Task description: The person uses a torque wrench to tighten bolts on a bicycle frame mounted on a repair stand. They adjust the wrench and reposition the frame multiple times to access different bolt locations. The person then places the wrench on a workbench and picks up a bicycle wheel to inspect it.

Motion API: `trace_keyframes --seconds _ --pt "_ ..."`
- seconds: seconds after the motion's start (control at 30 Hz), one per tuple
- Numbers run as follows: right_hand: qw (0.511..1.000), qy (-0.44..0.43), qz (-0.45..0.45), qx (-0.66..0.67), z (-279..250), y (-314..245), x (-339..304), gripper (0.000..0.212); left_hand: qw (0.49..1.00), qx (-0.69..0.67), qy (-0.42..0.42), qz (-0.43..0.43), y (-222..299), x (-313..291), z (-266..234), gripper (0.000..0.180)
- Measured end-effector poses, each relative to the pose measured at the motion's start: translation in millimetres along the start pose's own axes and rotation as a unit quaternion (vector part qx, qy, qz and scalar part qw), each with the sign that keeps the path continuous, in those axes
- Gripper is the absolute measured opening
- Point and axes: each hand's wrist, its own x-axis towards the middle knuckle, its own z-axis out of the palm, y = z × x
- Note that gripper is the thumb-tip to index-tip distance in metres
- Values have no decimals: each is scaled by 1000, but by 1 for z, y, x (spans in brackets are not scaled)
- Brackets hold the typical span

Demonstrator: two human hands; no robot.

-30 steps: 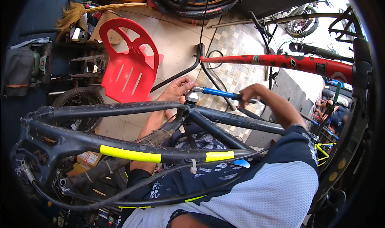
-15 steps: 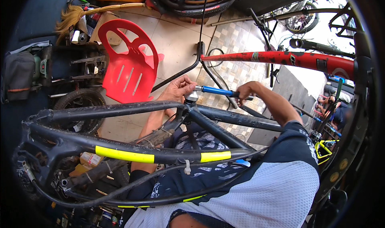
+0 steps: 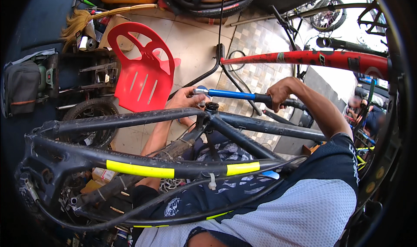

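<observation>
Tiled workshop floor (image 3: 260,69) fills the background. Right hand (image 3: 278,95), closed on the blue-handled wrench (image 3: 232,94), has swung it slightly; left hand (image 3: 186,100) steadies its head above the black bicycle frame (image 3: 130,119), mid-frame, suggesting continued turning.

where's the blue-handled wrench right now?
Head view, centre: the blue-handled wrench lies level just above the black bike frame, its head under the left hand, its grip in the right hand, right of the red plastic chair.
</observation>
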Motion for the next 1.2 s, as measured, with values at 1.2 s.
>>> trace_keyframes --seconds 1.2 --pt "962 206 178 -17 -34 6 -52 53 999 1 -30 42 -33 42 20 27"
